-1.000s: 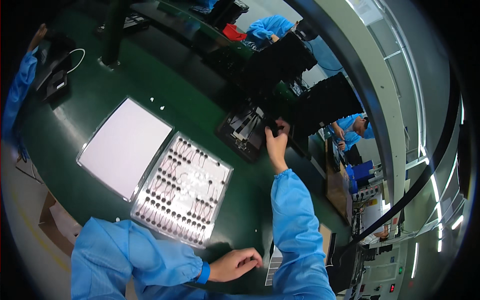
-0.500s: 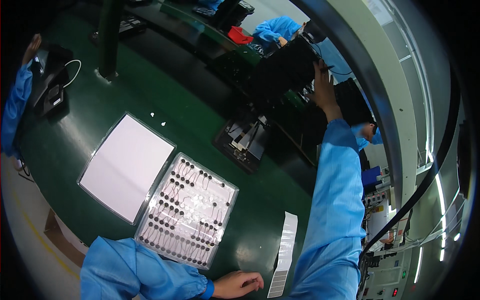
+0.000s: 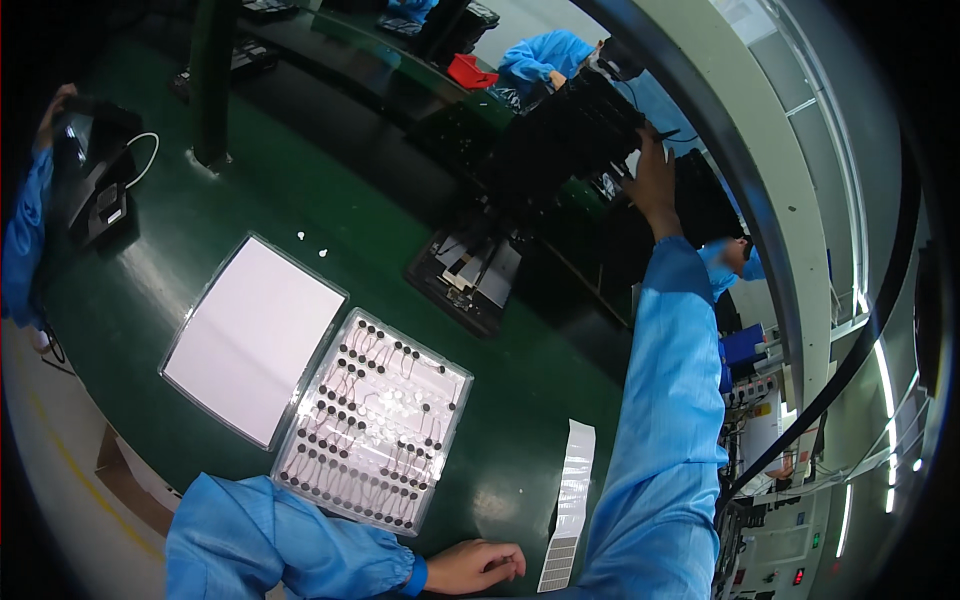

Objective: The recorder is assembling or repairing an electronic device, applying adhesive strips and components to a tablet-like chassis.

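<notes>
My right arm reaches far forward. My right hand (image 3: 655, 185) is at the near right side of a tall stack of black flat items (image 3: 575, 130), fingers spread, a dark pointed piece near the fingertips. Whether it grips the stack's edge cannot be made out. Near the front edge of the green table, my left hand (image 3: 475, 567) rests with loosely bent fingers and nothing in it. Beyond it lies a clear plastic tray (image 3: 462, 385) with rows of small black round parts (image 3: 335, 411) on thin wires. A strip of label sheet (image 3: 570, 490) lies to its right.
Left of the tray lies a white-lined lid or tray (image 3: 255, 340), with two small white bits (image 3: 322, 253) beyond. An opened flat black device (image 3: 465, 278) is mid-table. A green post (image 3: 212, 90) rises far left. Another person's blue sleeve (image 3: 28, 235) shows at left; others work beyond.
The opened black device has shifted slightly left and nearer. My right hand has moved a little to the right beside the stack. My left hand stays put, and the view has shifted slightly.
</notes>
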